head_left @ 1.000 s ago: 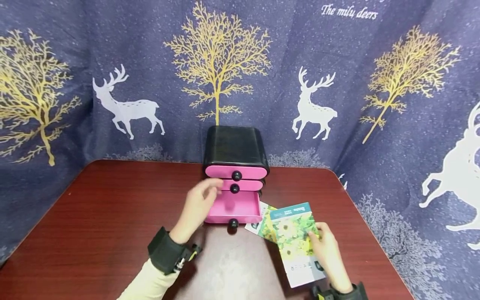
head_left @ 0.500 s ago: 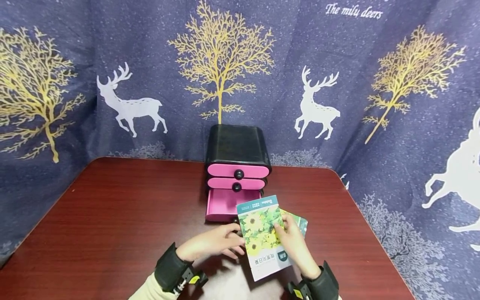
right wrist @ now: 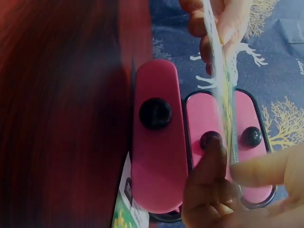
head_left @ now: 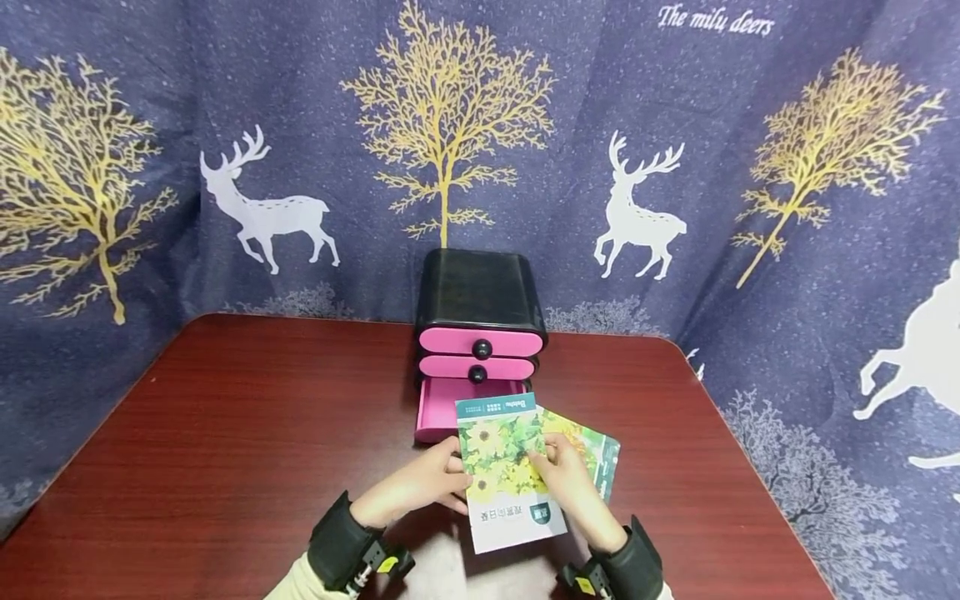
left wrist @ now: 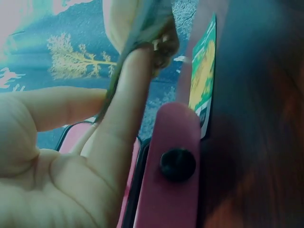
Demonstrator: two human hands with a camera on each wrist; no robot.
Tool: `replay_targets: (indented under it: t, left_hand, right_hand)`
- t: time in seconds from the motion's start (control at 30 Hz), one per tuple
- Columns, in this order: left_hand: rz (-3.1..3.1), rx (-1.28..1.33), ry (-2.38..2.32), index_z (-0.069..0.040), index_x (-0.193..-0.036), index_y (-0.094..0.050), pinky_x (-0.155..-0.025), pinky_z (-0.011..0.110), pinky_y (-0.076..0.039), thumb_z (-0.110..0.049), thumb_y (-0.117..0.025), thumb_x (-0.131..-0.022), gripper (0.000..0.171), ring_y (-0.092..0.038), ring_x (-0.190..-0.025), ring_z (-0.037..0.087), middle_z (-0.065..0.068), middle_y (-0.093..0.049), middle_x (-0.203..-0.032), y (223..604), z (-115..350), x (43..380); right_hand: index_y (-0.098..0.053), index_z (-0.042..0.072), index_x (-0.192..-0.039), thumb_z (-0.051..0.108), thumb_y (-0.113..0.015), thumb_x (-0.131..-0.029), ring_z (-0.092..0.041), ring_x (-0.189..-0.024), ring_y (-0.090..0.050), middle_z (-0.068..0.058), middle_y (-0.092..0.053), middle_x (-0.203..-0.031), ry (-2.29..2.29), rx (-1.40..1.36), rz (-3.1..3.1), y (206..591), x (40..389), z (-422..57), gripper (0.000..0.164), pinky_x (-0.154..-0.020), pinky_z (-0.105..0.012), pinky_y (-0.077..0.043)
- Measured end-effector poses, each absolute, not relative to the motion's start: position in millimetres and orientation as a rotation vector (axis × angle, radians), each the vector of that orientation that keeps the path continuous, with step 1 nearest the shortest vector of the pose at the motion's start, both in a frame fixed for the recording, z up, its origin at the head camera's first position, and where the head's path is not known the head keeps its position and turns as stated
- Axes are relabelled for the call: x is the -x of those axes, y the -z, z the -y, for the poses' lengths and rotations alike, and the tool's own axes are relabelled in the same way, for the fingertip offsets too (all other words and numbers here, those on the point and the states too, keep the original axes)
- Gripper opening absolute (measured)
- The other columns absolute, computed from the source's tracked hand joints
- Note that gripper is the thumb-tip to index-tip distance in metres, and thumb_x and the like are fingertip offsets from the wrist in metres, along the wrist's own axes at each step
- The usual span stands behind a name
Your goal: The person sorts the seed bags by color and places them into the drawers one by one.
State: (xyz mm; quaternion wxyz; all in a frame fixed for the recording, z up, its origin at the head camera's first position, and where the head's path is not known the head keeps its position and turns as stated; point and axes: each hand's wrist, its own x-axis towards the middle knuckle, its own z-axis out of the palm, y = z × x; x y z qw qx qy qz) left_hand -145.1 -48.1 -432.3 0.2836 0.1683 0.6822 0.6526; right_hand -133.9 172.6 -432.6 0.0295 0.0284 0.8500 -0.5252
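A seed packet with yellow flowers and a teal top band (head_left: 498,467) is held up between both hands, in front of the drawer unit. My left hand (head_left: 420,483) pinches its left edge, thumb on one face and fingers behind, as the left wrist view shows. On the opposite edge my right hand (head_left: 573,479) grips it with the thumb on the printed face. Behind it, a second packet with green and yellow print (head_left: 600,454) lies on the table, partly covered. The bottom pink drawer (head_left: 435,417) is pulled out, its right part hidden by the held packet.
The black drawer unit (head_left: 482,287) stands at the back of the reddish-brown table (head_left: 262,417). Its two upper pink drawers, with round black knobs (head_left: 482,349), are closed. A dark blue curtain (head_left: 375,275) with deer and trees hangs right behind.
The right hand has carried the packet left to the front of the open drawer. The left hand has come down from the drawers and taken the packet's left edge.
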Motion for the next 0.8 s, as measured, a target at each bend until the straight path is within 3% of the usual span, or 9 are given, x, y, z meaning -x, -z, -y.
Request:
replay_targets:
  t: [0.1,0.23,0.3,0.4,0.47,0.57,0.67,0.8]
  left_hand:
    - [-1.873,-0.429,-1.745,-0.001,-0.092,-0.035,-0.067,0.042,-0.057,-0.002,-0.049,-0.091,0.015,-0.068,-0.074,0.024,0.008,-0.059,-0.076,430,54,146]
    - [-1.868,-0.387,-1.768,-0.004,-0.088,-0.029,-0.069,0.042,-0.057,-0.003,-0.049,-0.092,0.020,-0.068,-0.074,0.023,0.009,-0.061,-0.075,430,59,147]
    - [-1.852,-0.357,-1.793,0.004,-0.100,-0.034,-0.068,0.041,-0.057,-0.002,-0.049,-0.092,0.019,-0.068,-0.075,0.022,0.013,-0.066,-0.084,432,61,147]
    - [-1.813,-0.302,-1.843,0.010,-0.130,-0.025,-0.068,0.039,-0.057,-0.006,-0.050,-0.093,0.047,-0.068,-0.073,0.020,0.017,-0.067,-0.092,433,62,147]
    - [-1.771,-0.273,-1.881,0.004,-0.142,-0.013,-0.069,0.038,-0.057,-0.010,-0.050,-0.094,0.063,-0.067,-0.072,0.019,0.018,-0.066,-0.097,433,63,147]
    - [-1.721,-0.252,-1.914,-0.007,-0.145,-0.007,-0.072,0.037,-0.057,-0.013,-0.051,-0.094,0.068,-0.067,-0.076,0.019,0.018,-0.065,-0.102,432,64,147]
    - [-1.768,-0.277,-1.885,-0.004,-0.144,-0.018,-0.074,0.034,-0.056,-0.013,-0.053,-0.092,0.063,-0.065,-0.083,0.018,0.016,-0.062,-0.106,431,67,150]
    - [-1.916,-0.293,-1.827,0.006,-0.124,-0.051,-0.078,0.031,-0.055,-0.010,-0.054,-0.090,0.038,-0.062,-0.087,0.014,0.017,-0.060,-0.113,431,70,159]
  right_hand:
    - [-0.039,-0.005,-0.118,0.009,-0.060,-0.087,-0.008,-0.055,-0.031,0.003,-0.030,-0.064,1.658,-0.085,-2.560,432,134,-171,0.040,-0.052,-0.021,-0.027]
    - [-0.031,0.000,-0.124,0.008,-0.064,-0.084,-0.007,-0.059,-0.045,0.001,-0.045,-0.069,1.720,-0.116,-2.488,435,132,-168,0.053,-0.053,-0.021,-0.037]
    - [-0.031,0.001,-0.124,0.008,-0.064,-0.084,-0.009,-0.061,-0.052,-0.003,-0.052,-0.074,1.738,-0.116,-2.491,436,132,-165,0.052,-0.053,-0.024,-0.042]
    - [-0.042,0.000,-0.116,0.009,-0.063,-0.085,-0.017,-0.072,-0.059,-0.011,-0.060,-0.087,1.695,-0.079,-2.571,438,133,-164,0.038,-0.061,-0.030,-0.048]
    - [-0.052,0.001,-0.108,0.011,-0.061,-0.086,-0.024,-0.087,-0.060,-0.013,-0.061,-0.097,1.650,-0.060,-2.631,438,136,-164,0.025,-0.073,-0.036,-0.050]
    - [-0.062,0.002,-0.099,0.012,-0.060,-0.087,-0.030,-0.107,-0.054,-0.014,-0.060,-0.114,1.594,-0.037,-2.686,437,140,-162,0.015,-0.087,-0.042,-0.045]
    - [-0.064,0.003,-0.103,0.013,-0.061,-0.087,-0.028,-0.108,-0.054,-0.014,-0.060,-0.118,1.588,-0.053,-2.643,436,144,-158,0.019,-0.086,-0.039,-0.046]
    - [-0.061,0.002,-0.115,0.016,-0.066,-0.084,-0.027,-0.109,-0.053,-0.016,-0.058,-0.122,1.556,-0.041,-2.595,433,150,-152,0.034,-0.088,-0.040,-0.046]
